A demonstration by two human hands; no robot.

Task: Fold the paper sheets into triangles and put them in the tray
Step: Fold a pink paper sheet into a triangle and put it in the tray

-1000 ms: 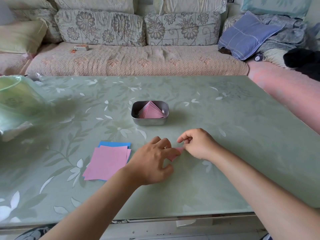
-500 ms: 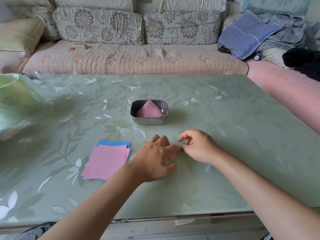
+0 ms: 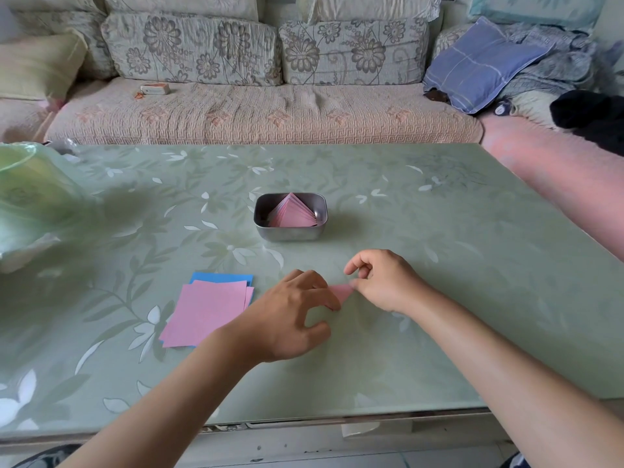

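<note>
We fold a small paper on the green surface (image 3: 439, 265).
Lower left of centre lies the stack of sheets (image 3: 209, 309), and at centre is the tray (image 3: 290, 233) with folded triangles (image 3: 293, 214). Below it our left hand (image 3: 290, 315) and right hand (image 3: 388, 282) both pinch the pink paper (image 3: 341, 291) with curled fingers.

Pink sheets (image 3: 206, 312), silver tray (image 3: 290, 231), green floral table (image 3: 405, 231).
</note>
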